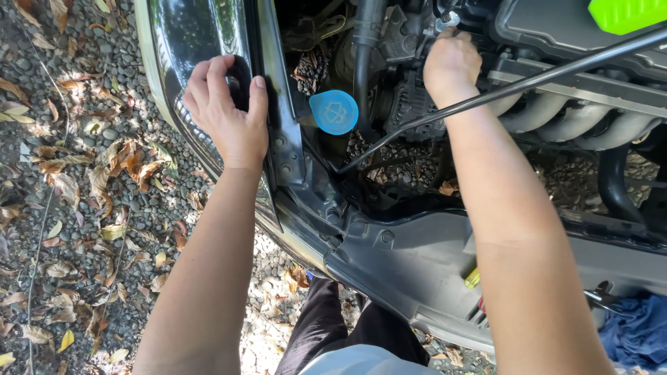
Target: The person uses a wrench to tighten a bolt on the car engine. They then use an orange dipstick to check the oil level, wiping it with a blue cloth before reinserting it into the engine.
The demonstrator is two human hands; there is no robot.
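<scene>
Over the engine bay, left hand [226, 111] gripping headlight [191, 42], right hand [451, 66] apparently closed on a metal fitting [448, 19].

I count my two hands: left hand [229, 111], right hand [451, 66]. I see one blue round cap [333, 112], one bright green cap [625, 14], one thin metal prop rod [528, 83], one blue cloth [639, 330].
</scene>
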